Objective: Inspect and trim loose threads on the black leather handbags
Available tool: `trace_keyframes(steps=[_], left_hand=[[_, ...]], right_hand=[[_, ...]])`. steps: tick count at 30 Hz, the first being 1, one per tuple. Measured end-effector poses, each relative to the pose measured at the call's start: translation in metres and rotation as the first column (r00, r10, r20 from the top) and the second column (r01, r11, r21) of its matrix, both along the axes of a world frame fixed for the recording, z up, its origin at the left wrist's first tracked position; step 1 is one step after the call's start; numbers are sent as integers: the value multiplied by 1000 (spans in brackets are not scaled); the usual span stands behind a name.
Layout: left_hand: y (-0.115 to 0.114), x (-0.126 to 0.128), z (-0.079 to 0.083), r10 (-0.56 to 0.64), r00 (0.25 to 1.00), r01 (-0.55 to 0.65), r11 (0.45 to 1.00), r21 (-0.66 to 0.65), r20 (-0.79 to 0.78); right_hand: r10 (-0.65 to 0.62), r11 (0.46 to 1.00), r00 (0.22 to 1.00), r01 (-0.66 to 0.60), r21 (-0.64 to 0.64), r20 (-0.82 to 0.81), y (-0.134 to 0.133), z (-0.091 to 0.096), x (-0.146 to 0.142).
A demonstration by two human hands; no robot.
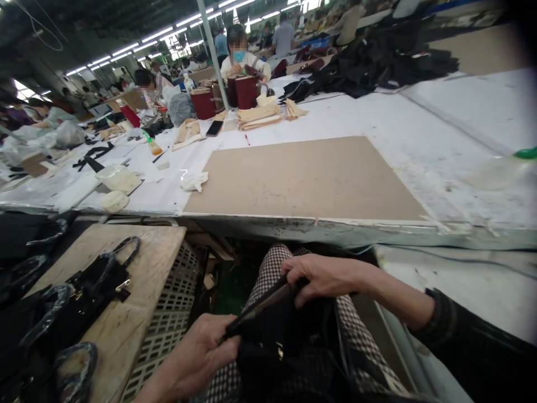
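Observation:
A black bag [272, 341] lies across my lap, on checked trousers [271, 268]. Its upper edge runs taut between both hands, and a small gold-coloured metal fitting shows on its front. My left hand [210, 344] pinches one end of that edge, fingers closed. Farther up and to the right, my right hand [312, 274] grips the other end, its thumb on the near side. The bag's lower part falls into dark shadow, so its full shape cannot be made out.
On my left, several black bags with wrapped handles [96, 280] lie on a wooden board [155, 240] above a plastic crate [170, 302]. Ahead, a white worktable [440, 151] bears a brown board [293, 179], a phone [215, 128] and black fabric pieces [356, 67]. A co-worker [243, 61] sits across.

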State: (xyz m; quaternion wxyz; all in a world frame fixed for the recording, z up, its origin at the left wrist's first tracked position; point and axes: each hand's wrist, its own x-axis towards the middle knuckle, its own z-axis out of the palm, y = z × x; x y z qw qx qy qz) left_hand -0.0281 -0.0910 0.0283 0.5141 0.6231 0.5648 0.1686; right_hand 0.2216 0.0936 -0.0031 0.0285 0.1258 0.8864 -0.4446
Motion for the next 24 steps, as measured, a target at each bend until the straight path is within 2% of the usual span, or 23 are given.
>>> trace_keyframes(steps=[3, 5, 8, 11, 15, 19, 22, 24], left_hand=[[10, -6, -10, 9, 1000, -9, 1000, -10, 16], [15, -6, -17, 22, 1000, -22, 1000, -18, 22], [18, -2, -25, 113, 993, -112, 993, -23, 39], [13, 3, -27, 236, 969, -237, 971, 15, 69], [7, 13, -25, 269, 957, -280, 955, 97, 111], [7, 28, -24, 356, 935, -346, 909, 234, 2], [8, 35, -27, 349, 936, -322, 892, 316, -31], [8, 37, -29, 339, 940, -314, 892, 325, -25]], right_hand=[[-100, 993, 995, 100, -67, -6, -10, -1, 18], [-210, 976, 977, 208, -65, -28, -19, -3, 29], [-385, 920, 920, 376, -114, -76, -28, -10, 39], [-497, 859, 860, 469, -205, -117, -32, -17, 41], [-574, 815, 806, 544, -201, -145, -35, -22, 41], [-631, 776, 753, 612, -154, -184, -41, -22, 41], [-647, 762, 734, 634, -130, -206, -46, -22, 40], [-649, 759, 729, 641, -115, -219, -48, -22, 39]])
